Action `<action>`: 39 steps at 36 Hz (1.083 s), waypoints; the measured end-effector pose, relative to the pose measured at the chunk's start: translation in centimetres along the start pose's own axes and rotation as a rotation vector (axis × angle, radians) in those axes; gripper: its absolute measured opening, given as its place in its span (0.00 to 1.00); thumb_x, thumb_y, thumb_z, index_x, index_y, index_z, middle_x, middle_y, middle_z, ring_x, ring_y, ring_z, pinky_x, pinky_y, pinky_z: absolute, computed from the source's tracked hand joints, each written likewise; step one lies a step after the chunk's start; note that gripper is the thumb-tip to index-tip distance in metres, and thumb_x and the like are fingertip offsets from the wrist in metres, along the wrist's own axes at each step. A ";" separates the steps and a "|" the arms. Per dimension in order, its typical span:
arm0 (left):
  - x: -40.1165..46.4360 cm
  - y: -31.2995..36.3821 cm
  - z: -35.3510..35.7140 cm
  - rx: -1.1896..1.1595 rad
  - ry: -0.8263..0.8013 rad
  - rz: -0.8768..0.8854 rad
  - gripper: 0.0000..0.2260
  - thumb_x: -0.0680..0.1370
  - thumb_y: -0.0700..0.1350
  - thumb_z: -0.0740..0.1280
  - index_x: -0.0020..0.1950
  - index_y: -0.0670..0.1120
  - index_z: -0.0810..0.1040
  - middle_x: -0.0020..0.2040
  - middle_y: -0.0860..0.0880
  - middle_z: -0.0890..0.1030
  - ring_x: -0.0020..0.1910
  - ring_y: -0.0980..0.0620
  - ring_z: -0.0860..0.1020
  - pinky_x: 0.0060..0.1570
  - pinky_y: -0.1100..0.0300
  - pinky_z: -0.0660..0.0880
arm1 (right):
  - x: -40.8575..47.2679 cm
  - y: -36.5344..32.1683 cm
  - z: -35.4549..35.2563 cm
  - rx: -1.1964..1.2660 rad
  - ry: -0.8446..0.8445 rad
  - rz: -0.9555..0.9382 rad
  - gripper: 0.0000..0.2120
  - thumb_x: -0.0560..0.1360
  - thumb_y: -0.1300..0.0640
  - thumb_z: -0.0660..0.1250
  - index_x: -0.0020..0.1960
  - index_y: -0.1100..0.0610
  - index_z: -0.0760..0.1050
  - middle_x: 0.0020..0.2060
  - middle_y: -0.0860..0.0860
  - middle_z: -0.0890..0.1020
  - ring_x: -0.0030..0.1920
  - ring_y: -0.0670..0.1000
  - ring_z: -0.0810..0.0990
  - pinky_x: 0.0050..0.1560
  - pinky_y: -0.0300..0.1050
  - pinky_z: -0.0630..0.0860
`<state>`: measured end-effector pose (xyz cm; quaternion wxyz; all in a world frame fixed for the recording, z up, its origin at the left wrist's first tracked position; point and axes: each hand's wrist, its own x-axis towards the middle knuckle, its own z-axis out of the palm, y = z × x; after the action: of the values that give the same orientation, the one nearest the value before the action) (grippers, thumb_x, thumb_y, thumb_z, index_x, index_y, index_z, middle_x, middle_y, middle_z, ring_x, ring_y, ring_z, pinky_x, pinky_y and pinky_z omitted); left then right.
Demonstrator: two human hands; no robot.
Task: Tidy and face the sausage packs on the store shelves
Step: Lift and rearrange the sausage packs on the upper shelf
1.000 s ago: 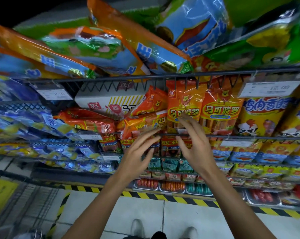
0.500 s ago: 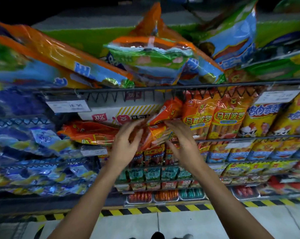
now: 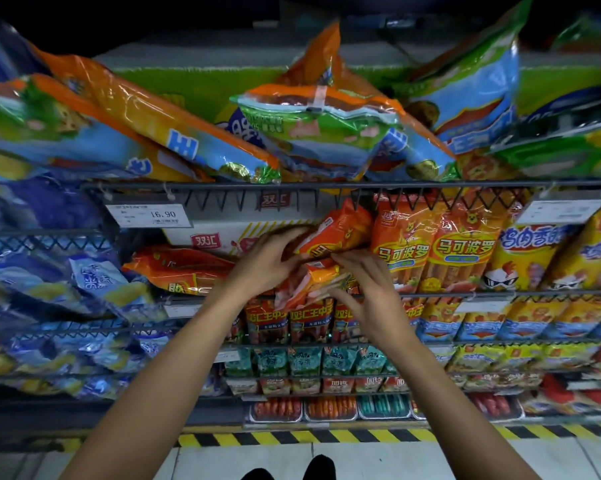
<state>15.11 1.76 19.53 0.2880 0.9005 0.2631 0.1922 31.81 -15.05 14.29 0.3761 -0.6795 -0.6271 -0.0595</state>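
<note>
Both hands have closed in from open air a second ago onto the slumped orange sausage packs on the middle shelf: the left hand (image 3: 268, 259) now grips the tilted upper pack (image 3: 337, 233), while the right hand (image 3: 365, 289) pinches the crumpled lower pack (image 3: 318, 277) at the wire rail (image 3: 500, 292). Just right stand two upright matching packs (image 3: 434, 247). Contact made, the straightening looks begun; the packs are not yet faced.

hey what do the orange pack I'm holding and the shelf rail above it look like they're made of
Orange pack: looks like thin glossy plastic film, going by its crinkles and bright glare. Both the left hand and right hand grip it. Shelf rail: probably dark coated metal wire, since it is thin, straight and matte grey.
</note>
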 end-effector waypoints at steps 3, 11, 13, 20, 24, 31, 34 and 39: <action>-1.1 -1.0 0.0 -0.158 0.156 -0.051 0.22 0.82 0.45 0.70 0.77 0.47 0.73 0.68 0.58 0.76 0.63 0.75 0.72 0.61 0.80 0.66 | 0.4 0.1 0.1 -0.017 0.031 0.012 0.20 0.80 0.48 0.68 0.69 0.56 0.78 0.63 0.51 0.79 0.68 0.56 0.73 0.69 0.55 0.72; -2.9 -0.8 1.4 -0.302 0.284 -0.122 0.21 0.83 0.43 0.69 0.76 0.49 0.73 0.64 0.70 0.74 0.63 0.79 0.71 0.62 0.78 0.68 | 1.3 0.8 0.2 -0.062 0.076 -0.060 0.20 0.80 0.45 0.66 0.67 0.55 0.80 0.60 0.52 0.81 0.63 0.56 0.76 0.64 0.51 0.74; -3.2 -0.7 1.7 -0.346 0.306 -0.127 0.20 0.83 0.42 0.69 0.75 0.52 0.73 0.65 0.70 0.74 0.64 0.77 0.71 0.63 0.77 0.69 | 1.4 0.9 0.2 -0.063 0.074 -0.068 0.19 0.80 0.46 0.67 0.66 0.55 0.81 0.59 0.52 0.81 0.63 0.57 0.77 0.63 0.52 0.75; -3.5 -1.1 0.6 -0.210 0.178 -0.013 0.25 0.83 0.42 0.68 0.79 0.53 0.68 0.73 0.57 0.73 0.73 0.57 0.72 0.73 0.58 0.71 | 1.3 0.9 0.2 -0.055 0.080 -0.068 0.17 0.79 0.49 0.70 0.64 0.56 0.82 0.60 0.53 0.82 0.62 0.58 0.77 0.62 0.52 0.75; -2.8 -0.8 -0.5 -0.167 0.063 -0.001 0.30 0.79 0.47 0.69 0.78 0.63 0.65 0.71 0.74 0.68 0.73 0.60 0.71 0.72 0.64 0.70 | 1.4 0.8 0.1 -0.053 0.075 -0.069 0.17 0.80 0.47 0.68 0.64 0.56 0.82 0.60 0.52 0.81 0.62 0.57 0.76 0.62 0.52 0.74; -2.9 -1.8 -0.9 -0.378 0.224 -0.112 0.30 0.74 0.39 0.79 0.65 0.68 0.75 0.60 0.69 0.82 0.62 0.64 0.80 0.60 0.68 0.77 | 1.3 0.8 -0.1 -0.059 0.066 -0.065 0.17 0.80 0.47 0.67 0.63 0.56 0.82 0.59 0.52 0.81 0.62 0.58 0.77 0.61 0.54 0.76; -3.7 -3.0 -1.5 -0.516 0.339 -0.158 0.29 0.70 0.42 0.79 0.69 0.58 0.77 0.62 0.60 0.84 0.62 0.60 0.82 0.57 0.68 0.78 | 1.4 0.8 -0.3 -0.070 0.066 -0.070 0.17 0.80 0.48 0.69 0.63 0.56 0.82 0.58 0.53 0.82 0.62 0.58 0.77 0.61 0.54 0.76; -4.5 -4.2 -1.6 -0.559 0.298 -0.214 0.25 0.73 0.36 0.76 0.69 0.48 0.77 0.58 0.57 0.86 0.59 0.58 0.83 0.58 0.67 0.78 | 1.5 0.8 -0.1 -0.090 0.075 -0.067 0.17 0.79 0.48 0.69 0.63 0.57 0.82 0.58 0.54 0.82 0.62 0.59 0.77 0.61 0.55 0.76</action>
<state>9.24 2.80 17.28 0.5008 0.7158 0.3327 0.3553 32.84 -13.84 14.87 0.3663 -0.6717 -0.6316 -0.1255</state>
